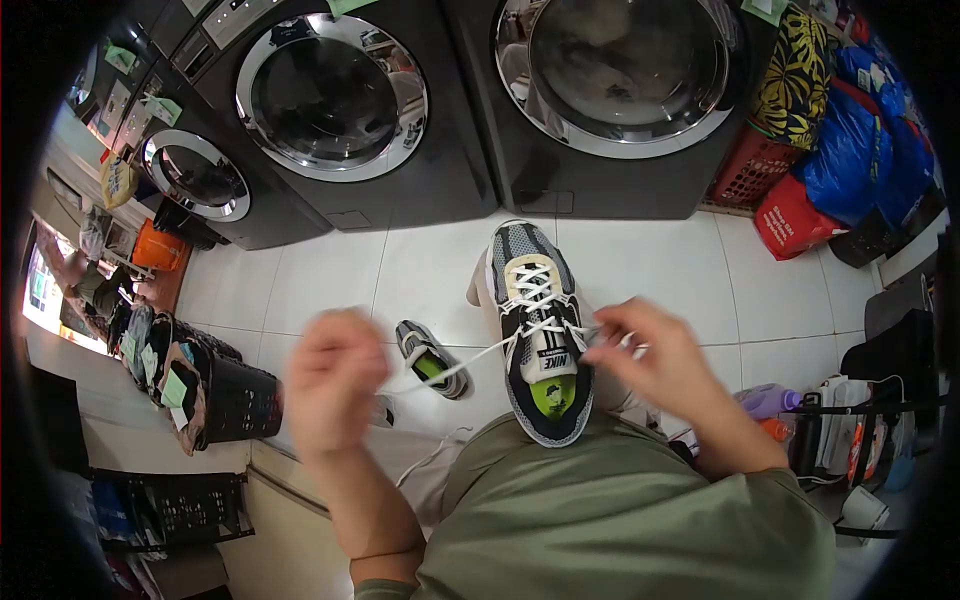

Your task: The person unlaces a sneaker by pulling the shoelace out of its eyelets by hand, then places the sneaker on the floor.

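A grey, black and white Nike sneaker (543, 330) with a bright green insole rests toe-away on my lap, its white shoelace (533, 290) crisscrossed over the tongue. From its left side one lace end stretches out to my left hand (335, 380), which is smeared by motion but closed around that end. At the sneaker's right edge, the fingers of my right hand (650, 355) pinch the other part of the lace beside the collar. On the floor tiles between my left hand and the sneaker lies a second matching sneaker (432, 358).
Dark front-loading washing machines (330, 100) line the far side. A black laundry basket (240, 400) with clothes stands at left. To the right are a red basket (755, 165), a blue bag (850, 150) and a red bag (795, 215). A purple bottle (765, 400) stands near my right forearm.
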Available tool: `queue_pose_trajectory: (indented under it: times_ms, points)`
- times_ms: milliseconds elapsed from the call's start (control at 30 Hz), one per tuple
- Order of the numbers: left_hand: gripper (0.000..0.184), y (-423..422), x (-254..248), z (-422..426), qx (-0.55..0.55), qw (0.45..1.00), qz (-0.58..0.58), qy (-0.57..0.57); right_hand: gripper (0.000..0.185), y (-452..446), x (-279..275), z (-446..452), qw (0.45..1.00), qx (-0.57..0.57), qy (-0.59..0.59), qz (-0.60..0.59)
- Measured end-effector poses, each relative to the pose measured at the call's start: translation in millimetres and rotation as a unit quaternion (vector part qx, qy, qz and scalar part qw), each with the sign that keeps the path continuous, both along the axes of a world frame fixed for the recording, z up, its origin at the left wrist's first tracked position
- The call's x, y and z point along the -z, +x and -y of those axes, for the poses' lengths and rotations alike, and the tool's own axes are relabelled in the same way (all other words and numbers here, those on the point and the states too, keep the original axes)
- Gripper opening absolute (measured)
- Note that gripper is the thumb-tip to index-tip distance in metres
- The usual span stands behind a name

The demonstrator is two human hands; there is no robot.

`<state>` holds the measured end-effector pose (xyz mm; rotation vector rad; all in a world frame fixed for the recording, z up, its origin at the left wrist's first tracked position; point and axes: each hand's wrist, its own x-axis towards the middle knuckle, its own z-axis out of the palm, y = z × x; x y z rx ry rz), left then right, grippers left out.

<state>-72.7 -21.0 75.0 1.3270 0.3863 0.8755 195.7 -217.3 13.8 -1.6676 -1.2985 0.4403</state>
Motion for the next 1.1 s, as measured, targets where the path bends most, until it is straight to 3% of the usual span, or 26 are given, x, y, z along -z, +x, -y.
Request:
queue_pose_trajectory:
  times_ms: [100,167,267,333,433,667,1100]
  points:
    - [0.009,65.0,12.5,31.6,0.052,0.955,-0.185,0.225,0.032,-21.7,6.3,-9.9,0.999,-0.006,0.003,0.034]
    - [0.008,86.4,33.4,42.1,0.028,0.906,-0.218,0.361,0.029,-20.2,11.5,-9.9,0.998,0.004,0.01,-0.056]
    - [0.009,94.2,46.1,52.7,-0.002,0.871,-0.262,0.415,0.026,-15.9,18.8,-6.0,0.98,0.02,-0.035,-0.193]
    - [0.01,98.5,50.0,57.8,-0.016,0.863,-0.268,0.428,0.023,-8.5,26.0,-2.0,0.947,0.033,-0.094,-0.307]
    - [0.01,103.5,55.8,61.2,-0.045,0.853,-0.268,0.445,0.02,-2.8,27.4,-4.5,0.926,0.02,-0.065,-0.373]
    - [0.01,111.6,62.6,68.3,-0.08,0.826,-0.262,0.493,0.019,8.2,29.8,-6.0,0.903,-0.013,-0.091,-0.42]
    - [0.013,111.3,64.0,72.0,-0.076,0.817,-0.254,0.512,0.019,-5.4,28.5,-2.2,0.948,0.016,-0.059,-0.314]
